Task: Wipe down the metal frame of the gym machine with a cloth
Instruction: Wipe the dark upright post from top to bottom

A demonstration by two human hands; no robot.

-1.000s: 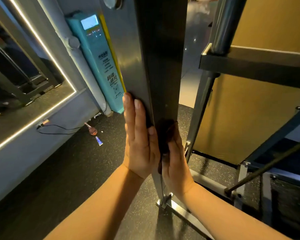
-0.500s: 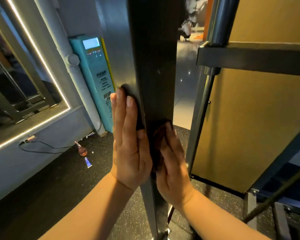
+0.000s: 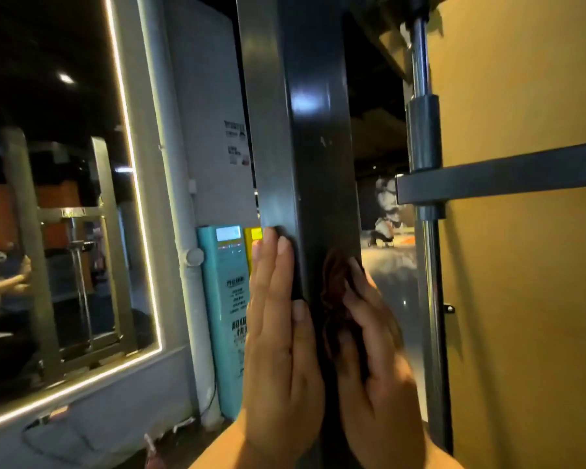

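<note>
Left hand (image 3: 278, 350), right hand (image 3: 376, 377) higher up upright frame (image 3: 305, 130), grip flat (fingers straight) on cloth (image 3: 296, 277).

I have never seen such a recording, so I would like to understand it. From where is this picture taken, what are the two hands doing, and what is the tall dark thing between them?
The camera sits on the person's head, so you look forward along their own arms. The tall dark thing is an upright post of the gym machine's metal frame. The left hand and the right hand lie flat against its opposite sides, fingers straight. A dark cloth is pressed between them and the metal, for wiping. The right hand is blurred, so the cloth under it is hard to see. Behind on the left stand a teal kiosk and a mirror with a lit edge; on the right, a chrome rod and a yellow panel.
</note>
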